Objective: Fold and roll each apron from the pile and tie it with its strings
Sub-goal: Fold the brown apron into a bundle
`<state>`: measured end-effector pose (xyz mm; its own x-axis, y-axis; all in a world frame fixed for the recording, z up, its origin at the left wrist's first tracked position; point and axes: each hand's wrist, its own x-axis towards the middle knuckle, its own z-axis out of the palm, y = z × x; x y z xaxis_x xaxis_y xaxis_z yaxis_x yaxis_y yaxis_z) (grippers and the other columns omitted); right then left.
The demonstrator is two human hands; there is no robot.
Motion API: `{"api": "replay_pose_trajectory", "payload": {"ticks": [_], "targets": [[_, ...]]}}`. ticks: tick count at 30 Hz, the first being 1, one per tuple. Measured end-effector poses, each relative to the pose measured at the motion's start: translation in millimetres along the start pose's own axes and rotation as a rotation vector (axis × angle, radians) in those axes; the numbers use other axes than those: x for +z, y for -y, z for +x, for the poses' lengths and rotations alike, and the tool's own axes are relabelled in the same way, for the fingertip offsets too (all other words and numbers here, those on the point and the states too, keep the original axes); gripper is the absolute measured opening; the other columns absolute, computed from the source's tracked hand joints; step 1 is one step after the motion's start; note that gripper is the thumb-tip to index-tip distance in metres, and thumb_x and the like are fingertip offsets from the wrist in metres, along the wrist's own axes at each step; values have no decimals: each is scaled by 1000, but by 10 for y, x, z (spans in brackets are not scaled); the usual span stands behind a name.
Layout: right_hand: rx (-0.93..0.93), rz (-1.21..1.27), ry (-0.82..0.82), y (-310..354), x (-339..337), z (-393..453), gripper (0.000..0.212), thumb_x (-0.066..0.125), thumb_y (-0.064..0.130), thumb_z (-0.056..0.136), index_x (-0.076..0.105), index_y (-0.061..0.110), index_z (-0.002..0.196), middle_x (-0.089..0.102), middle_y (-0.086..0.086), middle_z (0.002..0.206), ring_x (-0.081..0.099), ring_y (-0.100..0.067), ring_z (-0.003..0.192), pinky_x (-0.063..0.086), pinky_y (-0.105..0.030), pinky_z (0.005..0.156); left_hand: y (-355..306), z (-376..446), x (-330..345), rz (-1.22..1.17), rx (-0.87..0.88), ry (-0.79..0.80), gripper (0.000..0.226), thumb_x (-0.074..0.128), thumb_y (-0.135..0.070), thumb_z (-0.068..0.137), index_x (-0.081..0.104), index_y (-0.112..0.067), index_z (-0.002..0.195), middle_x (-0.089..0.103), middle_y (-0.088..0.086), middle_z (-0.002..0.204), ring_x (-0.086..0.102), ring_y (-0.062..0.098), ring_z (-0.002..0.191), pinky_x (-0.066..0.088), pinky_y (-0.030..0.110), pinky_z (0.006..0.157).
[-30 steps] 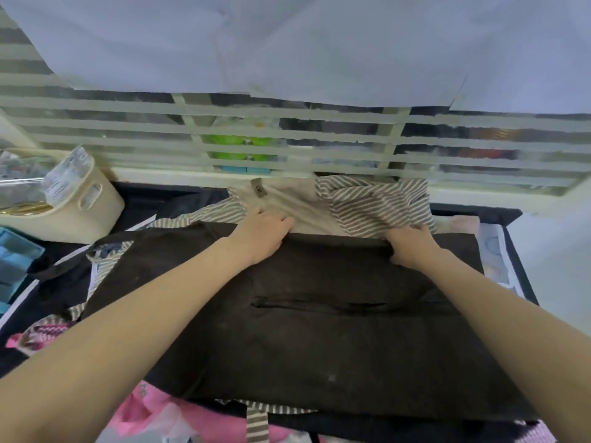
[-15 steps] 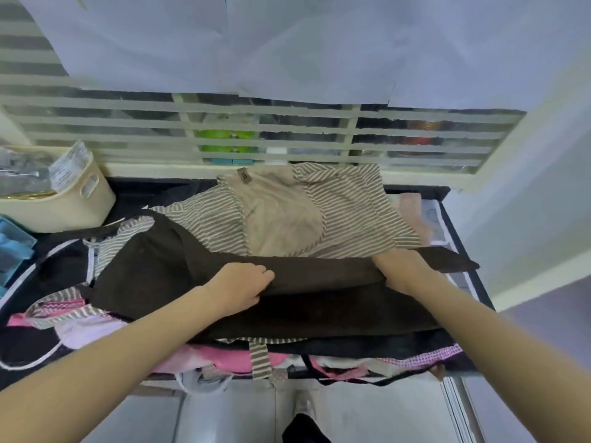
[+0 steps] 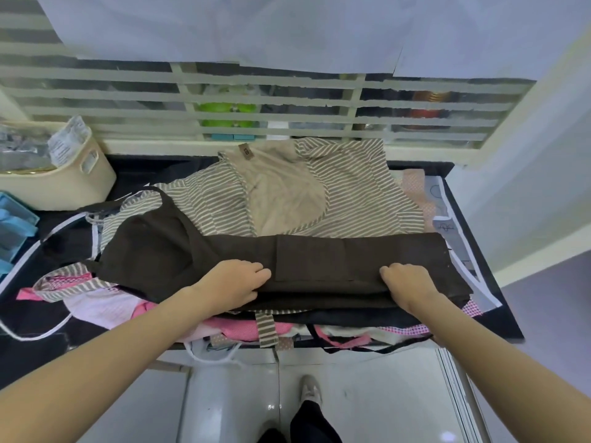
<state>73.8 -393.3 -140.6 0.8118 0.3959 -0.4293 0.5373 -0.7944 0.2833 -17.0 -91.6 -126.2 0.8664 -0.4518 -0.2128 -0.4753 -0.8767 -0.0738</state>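
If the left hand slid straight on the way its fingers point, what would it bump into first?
Probably the right hand. The left hand points rightward along the folded brown apron, with only that cloth between them, though depth is uncertain.

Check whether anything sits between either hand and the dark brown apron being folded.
Nothing visible does. The left hand and the right hand both already grip the near folded edge of the dark brown apron, which lies on top of the pile, over the striped beige apron. No other cloth covers it.

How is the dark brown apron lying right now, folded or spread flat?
Folded: the dark brown apron lies doubled into a long band, both hands, left hand and right hand, gripping its near edge.
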Motion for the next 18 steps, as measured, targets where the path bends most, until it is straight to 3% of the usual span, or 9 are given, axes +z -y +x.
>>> {"api": "replay_pose_trajectory", "payload": {"ticks": [2, 3, 5, 8, 14, 18], "targets": [[20, -12, -21, -46, -54, -35, 24, 44, 10, 94, 49, 14, 118, 56, -5, 119, 58, -26, 108, 43, -33, 77, 0, -25, -28, -9, 48, -82, 33, 82, -24, 60, 57, -15, 78, 57, -4, 72, 58, 13, 57, 40, 22, 50], [17, -22, -27, -61, -79, -50, 24, 44, 10, 94, 49, 14, 117, 57, -5, 119, 58, -26, 108, 43, -33, 77, -14, -33, -19, -8, 44, -27, 28, 78, -24, 67, 58, -14, 85, 59, -2, 78, 61, 15, 64, 42, 23, 55], [-14, -47, -10, -50, -100, -69, 24, 43, 9, 94, 51, 14, 116, 57, -6, 118, 59, -27, 108, 43, -33, 78, -48, -22, 74, 73, -1, 116, 24, 51, -20, 90, 50, -12, 113, 57, 2, 106, 59, 21, 95, 42, 29, 77], [-46, -53, 108, 50, -40, -76, 27, 44, 8, 94, 50, 13, 119, 56, -8, 121, 57, -28, 109, 44, -34, 81, -75, 16, 216, 95, -48, 261, 31, 40, -15, 93, 43, -14, 124, 52, 5, 118, 53, 24, 108, 39, 32, 86], [-45, 123, 357, 171, 4, -15, 51, 59, 26, 86, 37, 10, 129, 52, -9, 122, 56, -29, 109, 43, -34, 77, -1, -22, 249, -132, -69, 305, 22, 53, -34, 86, 45, -19, 100, 51, 0, 109, 50, 19, 101, 38, 30, 74], [-204, 137, 206, 269, -80, 34, 56, 59, 34, 86, 34, 11, 131, 48, -8, 125, 54, -29, 109, 39, -33, 74, 25, -15, 242, -170, -82, 357, 26, 57, -38, 83, 38, -23, 91, 51, -1, 106, 50, 19, 97, 40, 32, 74]]}}
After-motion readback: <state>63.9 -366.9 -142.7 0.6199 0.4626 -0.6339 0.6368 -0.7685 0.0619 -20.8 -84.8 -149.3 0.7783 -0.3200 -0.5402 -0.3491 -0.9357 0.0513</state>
